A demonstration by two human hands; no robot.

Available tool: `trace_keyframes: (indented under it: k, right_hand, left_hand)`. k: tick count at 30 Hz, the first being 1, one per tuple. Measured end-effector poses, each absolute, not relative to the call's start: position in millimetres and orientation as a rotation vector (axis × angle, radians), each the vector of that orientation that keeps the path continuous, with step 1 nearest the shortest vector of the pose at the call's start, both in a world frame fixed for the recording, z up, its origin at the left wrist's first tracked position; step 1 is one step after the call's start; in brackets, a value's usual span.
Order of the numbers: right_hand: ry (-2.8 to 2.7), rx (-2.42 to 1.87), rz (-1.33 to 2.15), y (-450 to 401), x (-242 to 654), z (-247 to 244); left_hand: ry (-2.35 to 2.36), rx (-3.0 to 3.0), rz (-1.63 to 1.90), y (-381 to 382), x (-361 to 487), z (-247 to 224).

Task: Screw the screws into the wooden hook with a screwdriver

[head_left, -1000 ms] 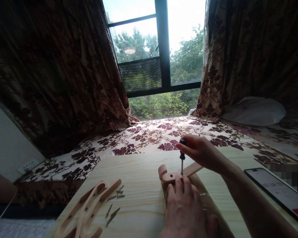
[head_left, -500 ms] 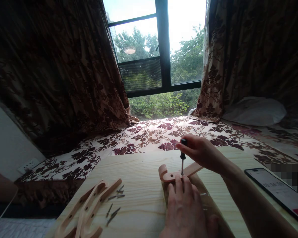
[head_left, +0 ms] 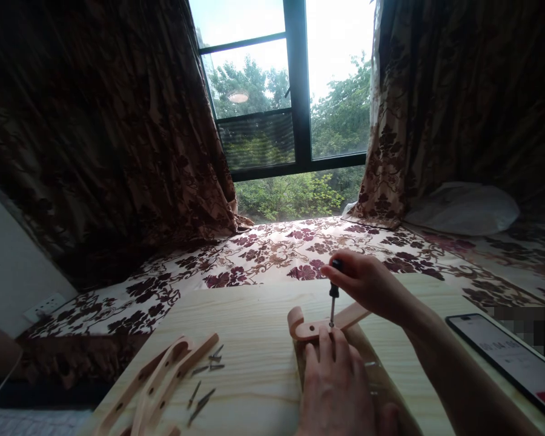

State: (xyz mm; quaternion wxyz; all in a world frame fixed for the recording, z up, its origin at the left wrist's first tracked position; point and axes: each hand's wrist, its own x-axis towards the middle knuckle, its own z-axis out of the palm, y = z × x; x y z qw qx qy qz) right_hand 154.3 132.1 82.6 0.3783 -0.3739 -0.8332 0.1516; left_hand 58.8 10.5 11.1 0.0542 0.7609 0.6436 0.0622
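While gripped by the right hand (head_left: 366, 280), the black-handled steel screwdriver (head_left: 334, 290) was kept aligned. The left hand (head_left: 337, 384) was laid open at six o'clock.

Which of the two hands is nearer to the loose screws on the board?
Left. The left hand is right of the loose screws; the right hand is farther off and higher, holding the screwdriver.

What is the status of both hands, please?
Right hand grips upright black-handled metal screwdriver, tip at curved pale wooden hook. Left hand at hook's near edge. Loose dark metal screws lie leftward, apart.
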Motion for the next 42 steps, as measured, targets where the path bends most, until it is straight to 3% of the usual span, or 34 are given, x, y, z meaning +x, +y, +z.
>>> trace_keyframes:
  k: [17, 24, 34, 42]
  right_hand:
    - [-2.174, -1.021, 0.370, 127, 150, 82]
    - [-2.201, -0.924, 0.453, 127, 149, 82]
    - [-2.174, -0.905, 0.512, 128, 155, 87]
    - [-2.130, -1.007, 0.393, 133, 154, 82]
  left_hand:
    - [2.158, 2.424, 0.454, 17, 58, -15]
    - [2.064, 2.362, 0.237, 27, 59, -26]
    - [2.120, 2.454, 0.324, 35, 58, -54]
    - [2.061, 2.335, 0.241, 28, 61, -32]
